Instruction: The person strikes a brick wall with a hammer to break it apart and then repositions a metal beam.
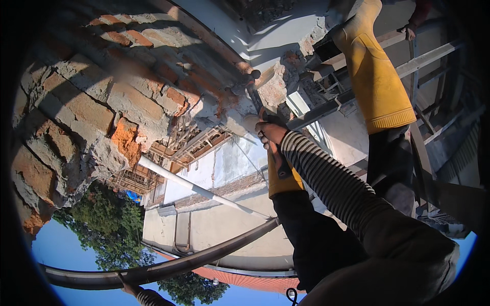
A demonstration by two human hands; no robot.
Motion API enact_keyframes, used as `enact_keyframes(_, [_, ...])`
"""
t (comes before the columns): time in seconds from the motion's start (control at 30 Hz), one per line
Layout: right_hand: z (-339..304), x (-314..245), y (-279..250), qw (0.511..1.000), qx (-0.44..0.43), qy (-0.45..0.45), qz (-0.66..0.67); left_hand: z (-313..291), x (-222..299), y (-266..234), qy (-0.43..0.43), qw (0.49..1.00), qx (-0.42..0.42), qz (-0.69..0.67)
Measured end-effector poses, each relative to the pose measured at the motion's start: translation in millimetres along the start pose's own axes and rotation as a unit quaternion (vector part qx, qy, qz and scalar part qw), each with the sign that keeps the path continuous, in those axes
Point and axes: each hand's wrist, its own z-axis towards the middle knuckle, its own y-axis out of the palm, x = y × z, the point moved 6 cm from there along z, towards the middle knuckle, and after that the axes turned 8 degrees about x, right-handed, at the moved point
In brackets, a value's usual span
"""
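Hammer (277, 157) in the right hand (273, 131): the fingers are curled shut round its orange and black handle. Its dark head points up the picture, close to a broken lump (272, 87) of wall. I can't tell if the two touch. The left hand (128, 286) is low down on the left, up against a long dark metal bar (153, 273). Most of that hand is hidden, so I can't tell if it grips the bar or just leans on it. Both arms have striped sleeves (326, 168).

Just behind the hammer is the left boot (282, 182), which is yellow. The right boot (380, 84) is yellow too and sits higher, on the right. Dark pants (314, 232) cover the legs.

To the left is a rough brick wall (81, 107) with broken edges, part in sun and part in shade. One brick (126, 140) is bright orange. A white pole (196, 186) slants across the middle, in front of a pale wall (224, 224). A tree (104, 217) and blue sky (66, 250) show at the lower left. At the top right, another person's hand (410, 33) is by a metal frame (429, 60).
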Motion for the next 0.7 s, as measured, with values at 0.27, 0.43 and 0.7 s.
enact_keyframes(0.27, [-18, -32, -42, 0.878, 0.349, -0.327, 0.025, -5, 0, 9, -0.008, 1.000, -0.007, -0.005])
enact_keyframes(0.43, [12, 24, 10, 0.975, 0.088, -0.126, -0.163, 23, -12, -9, -0.020, 1.000, 0.002, 0.000])
enact_keyframes(0.7, [-58, -31, -24, 0.953, 0.228, -0.201, 0.008, 13, -23, -9, 0.009, 1.000, 0.014, 0.012])
